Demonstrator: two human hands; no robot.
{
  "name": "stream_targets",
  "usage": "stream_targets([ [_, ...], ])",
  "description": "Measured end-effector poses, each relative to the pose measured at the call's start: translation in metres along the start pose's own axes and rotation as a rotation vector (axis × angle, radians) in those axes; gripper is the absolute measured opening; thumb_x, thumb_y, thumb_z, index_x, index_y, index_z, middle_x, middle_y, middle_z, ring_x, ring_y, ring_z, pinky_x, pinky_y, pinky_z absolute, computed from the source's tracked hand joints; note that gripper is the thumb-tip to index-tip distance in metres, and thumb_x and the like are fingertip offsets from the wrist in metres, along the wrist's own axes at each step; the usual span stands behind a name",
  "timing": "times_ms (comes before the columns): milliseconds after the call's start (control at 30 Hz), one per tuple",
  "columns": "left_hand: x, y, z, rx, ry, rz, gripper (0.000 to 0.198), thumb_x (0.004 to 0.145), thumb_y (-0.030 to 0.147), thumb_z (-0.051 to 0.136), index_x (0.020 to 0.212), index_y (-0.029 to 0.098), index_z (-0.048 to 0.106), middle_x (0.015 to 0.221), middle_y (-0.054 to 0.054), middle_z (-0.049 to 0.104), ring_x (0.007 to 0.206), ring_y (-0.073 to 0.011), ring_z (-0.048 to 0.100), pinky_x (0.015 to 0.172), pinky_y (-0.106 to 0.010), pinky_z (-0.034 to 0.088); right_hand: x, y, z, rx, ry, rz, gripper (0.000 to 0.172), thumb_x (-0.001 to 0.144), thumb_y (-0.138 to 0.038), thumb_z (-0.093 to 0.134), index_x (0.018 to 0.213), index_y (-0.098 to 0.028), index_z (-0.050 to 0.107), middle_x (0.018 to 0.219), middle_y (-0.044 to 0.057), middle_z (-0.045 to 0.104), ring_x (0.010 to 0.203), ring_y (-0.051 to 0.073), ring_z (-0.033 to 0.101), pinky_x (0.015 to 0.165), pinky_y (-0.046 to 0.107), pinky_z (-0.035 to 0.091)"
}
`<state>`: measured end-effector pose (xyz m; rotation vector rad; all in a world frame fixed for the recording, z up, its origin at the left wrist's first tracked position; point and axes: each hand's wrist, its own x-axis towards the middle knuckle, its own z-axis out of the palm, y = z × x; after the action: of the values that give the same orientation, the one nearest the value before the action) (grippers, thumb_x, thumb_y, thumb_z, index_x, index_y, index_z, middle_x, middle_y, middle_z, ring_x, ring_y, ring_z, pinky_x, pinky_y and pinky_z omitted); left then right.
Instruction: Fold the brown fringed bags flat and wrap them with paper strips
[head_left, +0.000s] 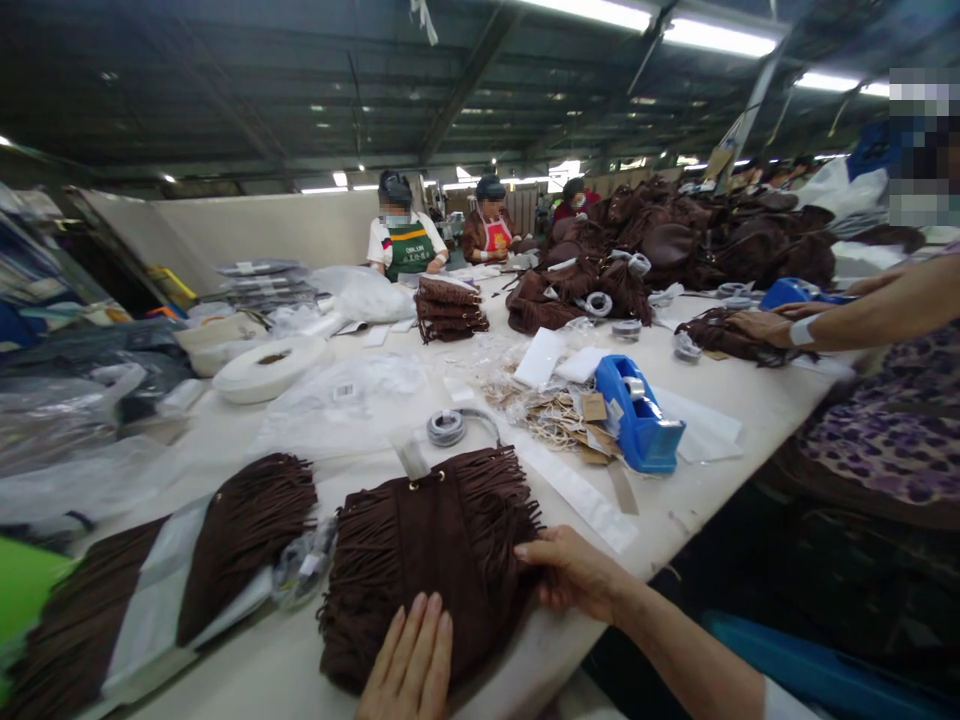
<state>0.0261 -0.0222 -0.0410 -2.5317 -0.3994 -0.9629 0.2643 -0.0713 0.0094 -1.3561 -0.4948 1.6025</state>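
Observation:
A dark brown fringed suede bag (pixel 427 545) lies flat at the near edge of a long white table (pixel 720 395). My left hand (pixel 411 662) rests palm down on its near end, fingers stretched and close together. My right hand (pixel 571 572) lies against the bag's right side, fingers curled onto the fringe. A grey strap coil (pixel 448 427) lies just beyond the bag's top.
Another brown fringed bag (pixel 247 530) partly in a plastic sleeve lies to the left. A blue tape dispenser (pixel 637 415), paper tags and white sleeves sit to the right. Stacked brown bags (pixel 448 308) and a large pile lie farther back. A co-worker's forearm (pixel 862 315) reaches in at right; other people sit at the far end.

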Motion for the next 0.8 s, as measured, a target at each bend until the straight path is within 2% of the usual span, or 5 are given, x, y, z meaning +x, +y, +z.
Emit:
stream_targets([
  [300, 0.011, 0.007, -0.013, -0.040, -0.076, -0.092, 0.044, 0.083, 0.005, 0.030, 0.119, 0.011, 0.054, 0.121, -0.010, 0.059, 0.125, -0.0230, 0.041, 0.110, -0.036, 0.024, 0.003, -0.004, 0.010, -0.101, 0.077, -0.019, 0.006, 0.048, -0.015, 0.056, 0.053, -0.015, 0.052, 0.042, -0.006, 0.051, 0.030, 0.003, 0.037, 0.029, 0.014, 0.022],
  [533, 0.006, 0.018, -0.008, 0.098, -0.053, -0.017, 0.034, 0.087, 0.018, 0.036, 0.111, 0.013, 0.060, 0.114, -0.011, 0.063, 0.119, -0.0303, 0.046, 0.108, -0.044, 0.026, -0.004, 0.009, -0.007, -0.307, 0.059, -0.056, 0.017, 0.056, -0.028, 0.062, 0.065, -0.016, 0.054, 0.044, -0.003, 0.053, 0.032, 0.007, 0.042, 0.031, 0.018, 0.026],
  [600, 0.006, 0.023, -0.005, 0.134, -0.040, -0.028, 0.033, 0.086, 0.018, 0.037, 0.109, 0.014, 0.061, 0.114, -0.011, 0.063, 0.114, -0.0306, 0.051, 0.106, -0.046, 0.029, -0.014, 0.010, -0.010, -0.558, 0.239, -0.255, 0.025, 0.062, -0.033, 0.063, 0.079, -0.016, 0.057, 0.052, -0.001, 0.058, 0.036, 0.011, 0.047, 0.034, 0.022, 0.034],
  [700, 0.012, 0.032, -0.001, 0.151, -0.005, -0.051, 0.032, 0.085, 0.015, 0.038, 0.106, 0.014, 0.062, 0.110, -0.011, 0.064, 0.107, -0.0307, 0.056, 0.103, -0.047, 0.031, -0.032, 0.007, 0.000, -0.982, 0.551, -0.912, 0.026, 0.076, -0.030, 0.057, 0.100, -0.018, 0.057, 0.079, 0.008, 0.067, 0.061, 0.019, 0.063, 0.056, 0.032, 0.051],
  [800, 0.020, 0.040, 0.002, 0.156, 0.055, -0.110, 0.032, 0.085, 0.013, 0.034, 0.100, 0.013, 0.063, 0.103, -0.012, 0.066, 0.101, -0.0287, 0.060, 0.103, -0.048, 0.030, -0.035, 0.011, 0.024, -1.213, 0.389, -1.384, 0.039, 0.083, -0.014, 0.047, 0.122, -0.019, 0.049, 0.113, 0.012, 0.062, 0.105, 0.023, 0.059, 0.087, 0.037, 0.049],
])
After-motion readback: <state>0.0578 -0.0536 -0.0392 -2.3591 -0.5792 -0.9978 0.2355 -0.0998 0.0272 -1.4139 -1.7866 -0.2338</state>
